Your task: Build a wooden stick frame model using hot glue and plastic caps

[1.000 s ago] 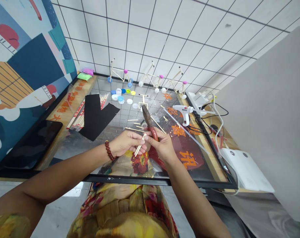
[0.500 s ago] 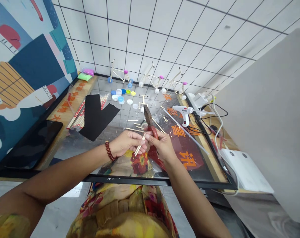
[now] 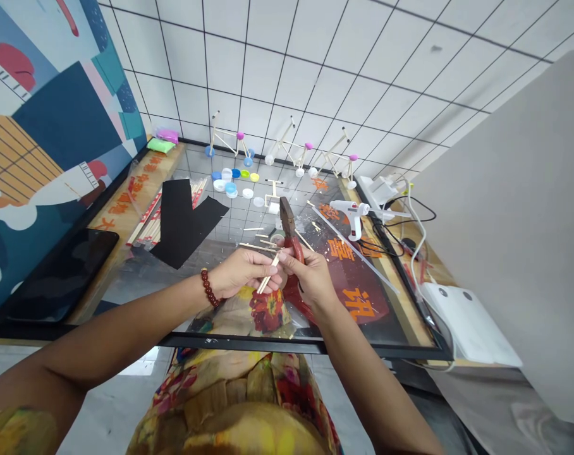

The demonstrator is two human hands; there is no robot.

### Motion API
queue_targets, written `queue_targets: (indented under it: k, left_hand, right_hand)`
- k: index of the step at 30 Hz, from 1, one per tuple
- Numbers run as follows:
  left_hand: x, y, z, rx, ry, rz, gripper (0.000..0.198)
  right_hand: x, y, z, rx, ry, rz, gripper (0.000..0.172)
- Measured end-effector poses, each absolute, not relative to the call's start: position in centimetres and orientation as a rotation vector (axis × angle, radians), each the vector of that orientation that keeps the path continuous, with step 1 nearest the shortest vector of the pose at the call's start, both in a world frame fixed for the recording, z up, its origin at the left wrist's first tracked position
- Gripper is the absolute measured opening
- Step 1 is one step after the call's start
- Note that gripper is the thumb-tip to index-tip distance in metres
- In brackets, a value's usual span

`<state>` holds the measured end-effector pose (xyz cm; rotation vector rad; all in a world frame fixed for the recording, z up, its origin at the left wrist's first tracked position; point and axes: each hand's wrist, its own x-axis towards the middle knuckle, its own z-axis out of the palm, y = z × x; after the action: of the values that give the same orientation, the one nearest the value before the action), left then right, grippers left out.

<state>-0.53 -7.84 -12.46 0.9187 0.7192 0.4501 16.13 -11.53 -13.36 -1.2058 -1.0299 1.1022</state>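
Note:
My left hand (image 3: 242,273) pinches a few short wooden sticks (image 3: 265,284) that slant down toward me. My right hand (image 3: 311,278) is closed round red-handled pliers (image 3: 287,218), whose dark jaws point up and away from me. The right thumb and fingertips also touch the upper ends of the sticks, so both hands meet there. Just beyond the hands lie several loose stick pieces (image 3: 257,247) and a roll of tape partly hidden by the pliers. A small stick frame (image 3: 274,189) stands past the pliers' tip.
Three stick models (image 3: 281,144) with bottle-cap wheels stand along the back. Loose bottle caps (image 3: 231,188) lie before them. Black sheets (image 3: 177,221) cover packaged chopsticks (image 3: 147,222) at left, near a dark tablet (image 3: 69,272). A glue gun (image 3: 352,216) with its cable is at right.
The pliers have tilted and shifted slightly to the right, with their jaws a little higher. The left hand keeps the sticks in nearly the same place.

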Motion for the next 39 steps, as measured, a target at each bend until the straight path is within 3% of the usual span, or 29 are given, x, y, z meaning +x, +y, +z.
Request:
queue_targets:
  k: [27,33,39]
  left_hand:
    - [-0.43,-8.09,-12.22,0.868,0.724,0.466,0.045]
    - [-0.39,-8.26,-12.2,0.901,0.724,0.456,0.044]
    - [-0.15,-8.78,-12.44,0.925,0.598,0.531,0.037]
  right_hand:
    - [16.2,-11.46,-13.62,-1.177,-1.102,1.045,0.014]
    - [15.81,-11.57,-13.01,-1.2,-1.054,1.178,0.02]
    - [15.77,-11.43,-13.34,-1.194,-1.071,1.07,0.014]
